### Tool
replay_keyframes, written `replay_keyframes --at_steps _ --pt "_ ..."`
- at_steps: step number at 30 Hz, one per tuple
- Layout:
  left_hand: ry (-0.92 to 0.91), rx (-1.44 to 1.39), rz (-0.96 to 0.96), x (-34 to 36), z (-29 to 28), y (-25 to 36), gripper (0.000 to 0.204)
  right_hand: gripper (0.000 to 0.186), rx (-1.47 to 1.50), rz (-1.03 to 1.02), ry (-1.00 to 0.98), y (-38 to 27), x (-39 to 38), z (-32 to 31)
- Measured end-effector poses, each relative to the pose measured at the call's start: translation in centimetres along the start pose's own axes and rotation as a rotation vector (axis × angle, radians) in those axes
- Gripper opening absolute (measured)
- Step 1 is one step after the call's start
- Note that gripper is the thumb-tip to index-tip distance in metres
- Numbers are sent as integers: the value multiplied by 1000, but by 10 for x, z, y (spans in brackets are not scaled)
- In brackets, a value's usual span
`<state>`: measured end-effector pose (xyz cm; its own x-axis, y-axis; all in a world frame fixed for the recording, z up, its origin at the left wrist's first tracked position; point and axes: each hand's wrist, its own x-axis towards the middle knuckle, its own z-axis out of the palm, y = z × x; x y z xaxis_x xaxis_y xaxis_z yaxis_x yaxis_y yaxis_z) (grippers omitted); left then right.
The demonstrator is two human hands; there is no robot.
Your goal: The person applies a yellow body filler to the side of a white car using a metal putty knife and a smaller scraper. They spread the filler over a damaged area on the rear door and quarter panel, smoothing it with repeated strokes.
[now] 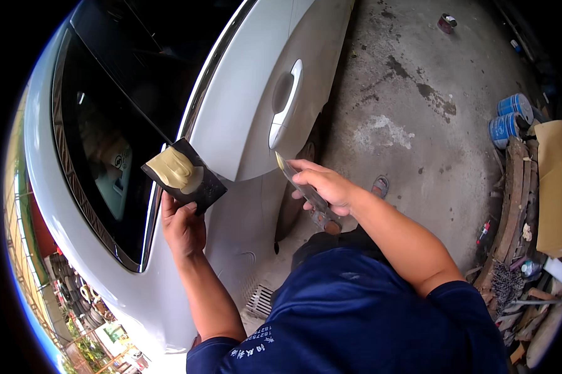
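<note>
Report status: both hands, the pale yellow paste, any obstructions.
Left hand gripping rectangular black board, pale yellow paste heaped on top. Right hand holding flat grey scraper, yellow at its tip. No obstruction visible between scraper and white car door.

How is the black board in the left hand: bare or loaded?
Loaded: a thick mound of yellow putty covers part of the black board, held by the left hand.

Two blue cans point(504, 129) near tan cardboard point(554, 193), a small reddish tin point(446, 25) on stained concrete floor point(431, 187).
</note>
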<state>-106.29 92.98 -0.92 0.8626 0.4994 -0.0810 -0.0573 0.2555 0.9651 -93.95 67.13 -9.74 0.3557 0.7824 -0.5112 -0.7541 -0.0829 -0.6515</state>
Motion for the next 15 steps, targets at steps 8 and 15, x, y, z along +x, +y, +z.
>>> replay_keyframes --at_steps 8,15 --pt "-99 -80 -20 20 -4 4 67 68 9 -44 201 -8 21 42" --pt "-144 -70 -19 20 -15 5 68 79 44 -53 146 -10 33 49"
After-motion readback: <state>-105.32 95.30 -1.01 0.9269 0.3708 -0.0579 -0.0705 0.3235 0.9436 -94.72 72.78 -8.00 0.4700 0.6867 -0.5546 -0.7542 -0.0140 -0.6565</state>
